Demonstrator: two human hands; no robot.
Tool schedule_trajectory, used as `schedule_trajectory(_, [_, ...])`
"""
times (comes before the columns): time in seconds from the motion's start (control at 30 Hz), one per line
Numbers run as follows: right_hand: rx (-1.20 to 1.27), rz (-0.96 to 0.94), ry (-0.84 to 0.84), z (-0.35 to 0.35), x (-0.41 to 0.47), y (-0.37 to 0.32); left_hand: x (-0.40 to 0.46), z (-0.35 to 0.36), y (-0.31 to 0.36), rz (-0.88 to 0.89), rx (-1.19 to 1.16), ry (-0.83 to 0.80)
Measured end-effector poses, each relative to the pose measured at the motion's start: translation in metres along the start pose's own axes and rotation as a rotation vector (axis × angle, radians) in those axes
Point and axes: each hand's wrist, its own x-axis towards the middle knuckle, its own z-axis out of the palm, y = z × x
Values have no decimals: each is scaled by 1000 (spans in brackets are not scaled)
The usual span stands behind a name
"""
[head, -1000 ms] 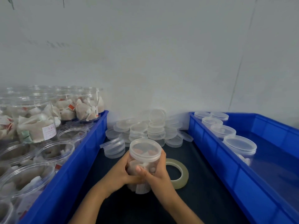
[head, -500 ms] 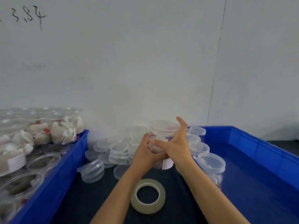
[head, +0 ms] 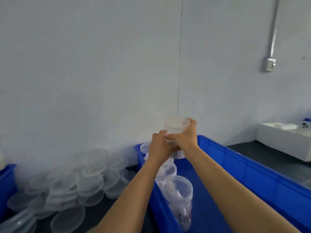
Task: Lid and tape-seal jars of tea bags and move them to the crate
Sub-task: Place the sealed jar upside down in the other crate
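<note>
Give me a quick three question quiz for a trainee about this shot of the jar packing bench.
1. True or false: both hands hold the lidded jar above the blue crate.
2. Where do the sealed jars already in the crate stand? A. along its left wall B. in its right corner
3. What lies heaped on the bench left of the crate?

Key: 1 true, left hand and right hand grip it. 2 A. 3 loose lids.

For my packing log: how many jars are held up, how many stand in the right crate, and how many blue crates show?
Held jar: 1
Jars in the right crate: 3 showing; the arm may hide more
Blue crates, counting the left crate: 2
Total: 6
</note>
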Motion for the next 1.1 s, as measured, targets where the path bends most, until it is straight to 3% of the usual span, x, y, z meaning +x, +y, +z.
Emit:
schedule_trajectory(0.07, [2, 16, 23, 0, 15, 12, 14, 13, -1, 34, 105, -7])
schedule_trajectory(0.2, [-53, 57, 35, 5, 38, 43, 24, 23, -18, 41, -70, -117])
schedule_trajectory(0.4, [-132, 223, -49, 18, 49, 86, 31, 28, -41, 82, 393, -325])
schedule_trajectory(0.53, [-201, 311, -90, 22, 51, 101, 34, 32, -46, 114, 573, -373])
schedule_trajectory(0.7, [-115, 462, -136, 19, 52, 110, 35, 44, -52, 121, 630, -365])
schedule_trajectory(0.87, [-348, 399, -243, 18, 49, 115, 32, 47, -55, 108, 648, -370])
schedule_trajectory(1.1, [-327, 492, -365, 3, 46, 105, 25, 44, -44, 85, 668, -417])
